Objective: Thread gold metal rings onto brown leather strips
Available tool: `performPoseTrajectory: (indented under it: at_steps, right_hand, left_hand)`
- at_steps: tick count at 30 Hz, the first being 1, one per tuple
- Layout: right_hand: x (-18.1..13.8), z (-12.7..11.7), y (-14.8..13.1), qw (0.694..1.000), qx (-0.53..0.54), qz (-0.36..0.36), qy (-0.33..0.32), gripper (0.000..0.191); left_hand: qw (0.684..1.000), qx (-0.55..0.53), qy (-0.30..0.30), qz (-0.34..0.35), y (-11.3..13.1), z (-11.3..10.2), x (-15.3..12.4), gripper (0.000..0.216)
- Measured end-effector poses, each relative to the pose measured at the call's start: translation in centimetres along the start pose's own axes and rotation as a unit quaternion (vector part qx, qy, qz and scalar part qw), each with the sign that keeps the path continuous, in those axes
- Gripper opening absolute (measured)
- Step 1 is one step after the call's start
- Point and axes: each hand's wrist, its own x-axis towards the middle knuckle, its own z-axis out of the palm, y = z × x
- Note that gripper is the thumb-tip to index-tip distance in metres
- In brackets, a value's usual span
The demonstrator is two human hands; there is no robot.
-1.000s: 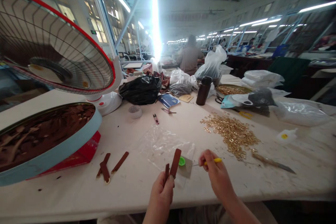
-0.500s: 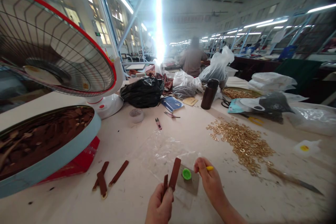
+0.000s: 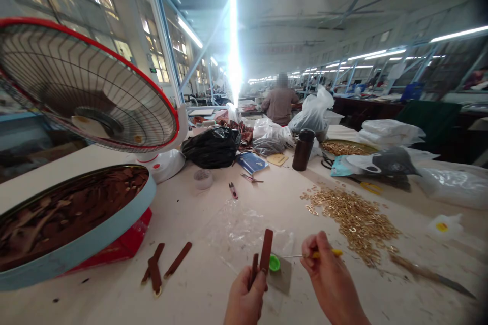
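Note:
My left hand [image 3: 246, 297] is closed round a brown leather strap [image 3: 266, 251], whose two ends stick up apart from each other; the part inside the fist is hidden. To its right, my right hand [image 3: 332, 277] pinches a thin metal-tipped tool with a yellow handle [image 3: 337, 253]. The tool's slender shaft points left toward a small green cap [image 3: 274, 263]. That cap rests on a grey square plate [image 3: 284, 277], just behind and right of my left hand. Several brown leather straps [image 3: 178, 260] lie on the table to the left, one with a gold ring at its end.
A heap of gold rings [image 3: 353, 218] spreads at the right, with a knife [image 3: 432, 275] near it. Leftward stand a large round tray [image 3: 148, 203] of brown pieces and a fan [image 3: 114, 106]. Snips [image 3: 233, 191], a dark bottle [image 3: 304, 150] and bags lie farther back.
My right hand has moved right, away from the green cap, and the tool's thin shaft now shows. My left hand still grips the strap. The whole view has shifted slightly.

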Motion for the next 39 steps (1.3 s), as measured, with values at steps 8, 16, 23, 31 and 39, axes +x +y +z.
performPoseTrajectory:
  at_steps: [8, 16, 23, 31, 39]
  right_hand:
    - [-3.1, 1.4, -2.7, 0.998, 0.055, -0.006, -0.038, 0.038]
    - [-4.6, 1.3, -3.3, 0.995, 0.079, -0.036, -0.042, 0.04]
    - [-6.6, -0.2, -4.1, 0.947, -0.232, -0.064, -0.214, 0.033]
    - [-8.9, 0.5, -3.3, 0.927, -0.252, 0.003, -0.277, 0.028]
    - [-8.1, 1.5, -1.1, 0.928, -0.2, 0.065, -0.307, 0.013]
  left_hand:
    - [0.999, -0.01, -0.041, 0.029, 2.5, 0.9, -2.6, 0.05]
    - [0.999, -0.024, -0.013, 0.037, 3.1, 0.8, -4.4, 0.039]
    - [0.995, -0.037, -0.036, 0.086, 3.6, 0.9, -6.7, 0.042]
    - [0.994, -0.032, -0.042, 0.098, 3.5, 0.8, -9.1, 0.03]
    - [0.987, 0.056, 0.002, 0.15, 2.4, -0.3, -8.6, 0.012]
